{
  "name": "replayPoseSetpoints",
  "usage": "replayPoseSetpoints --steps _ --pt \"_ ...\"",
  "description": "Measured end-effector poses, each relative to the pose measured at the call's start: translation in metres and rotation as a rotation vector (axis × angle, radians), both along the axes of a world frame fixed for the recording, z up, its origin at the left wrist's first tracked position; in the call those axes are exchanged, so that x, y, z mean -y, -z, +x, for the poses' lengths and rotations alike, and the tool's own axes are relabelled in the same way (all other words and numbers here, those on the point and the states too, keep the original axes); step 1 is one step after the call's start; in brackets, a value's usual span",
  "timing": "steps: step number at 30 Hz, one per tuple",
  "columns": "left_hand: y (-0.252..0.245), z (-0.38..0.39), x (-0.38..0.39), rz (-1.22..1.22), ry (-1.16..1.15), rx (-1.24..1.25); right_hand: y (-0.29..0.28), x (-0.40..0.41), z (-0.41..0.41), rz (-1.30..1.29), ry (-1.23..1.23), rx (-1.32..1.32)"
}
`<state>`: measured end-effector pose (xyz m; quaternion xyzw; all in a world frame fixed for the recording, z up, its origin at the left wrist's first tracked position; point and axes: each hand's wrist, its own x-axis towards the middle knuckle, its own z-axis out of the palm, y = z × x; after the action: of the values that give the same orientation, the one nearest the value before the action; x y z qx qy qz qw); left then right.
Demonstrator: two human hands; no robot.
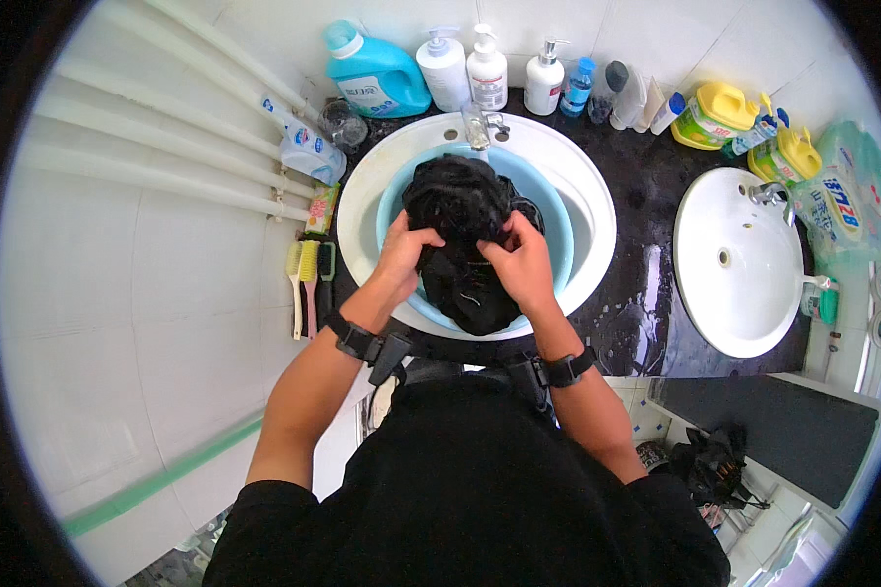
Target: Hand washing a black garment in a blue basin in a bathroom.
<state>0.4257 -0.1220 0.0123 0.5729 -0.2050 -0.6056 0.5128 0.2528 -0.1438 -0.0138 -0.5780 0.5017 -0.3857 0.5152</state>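
Observation:
Black fabric (pixel 459 198), bunched and dark, is held up over a light blue plastic basin (pixel 562 257). My left hand (pixel 402 253) grips its left side, the thumb pressed on top. On the right side, my right hand (pixel 517 257) pinches the same cloth between thumb and fingers. A lower fold hangs toward me over the basin's near rim. The basin sits inside a white oval sink (pixel 595 220). Just behind the cloth is the faucet (pixel 476 128), with what looks like water below its spout. The basin's contents are mostly hidden by the cloth.
A blue detergent jug (pixel 382 77), pump bottles (pixel 487 70) and yellow jugs (pixel 716 117) line the wall. Scrub brushes (pixel 308 286) lie at the left. A second white sink (pixel 738 293) stands right on the wet black countertop (pixel 631 286). White pipes (pixel 169 176) run along the left wall.

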Motion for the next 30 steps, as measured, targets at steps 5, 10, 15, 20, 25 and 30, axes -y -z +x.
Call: replayPoseSetpoints --steps 5,10,15,20,25,30 --pt "-0.006 0.017 0.008 0.357 0.237 0.383 0.033 -0.02 -0.007 -0.16 -0.302 -0.314" --pt "0.01 0.004 0.05 0.228 0.88 1.111 0.011 -0.046 0.013 -0.255 -0.474 -0.619" --pt "0.065 0.02 0.061 0.327 1.214 1.252 -0.023 -0.029 -0.003 -0.325 -0.413 -0.653" --pt "0.091 0.003 0.071 0.221 1.383 1.344 0.015 0.013 0.01 0.239 -0.599 -0.911" --pt "0.111 0.015 0.082 0.142 1.391 1.197 0.04 0.032 0.022 0.435 -0.726 -0.956" --pt "0.118 0.004 0.092 0.201 1.493 1.2 0.058 0.048 0.019 0.5 -0.831 -0.962"
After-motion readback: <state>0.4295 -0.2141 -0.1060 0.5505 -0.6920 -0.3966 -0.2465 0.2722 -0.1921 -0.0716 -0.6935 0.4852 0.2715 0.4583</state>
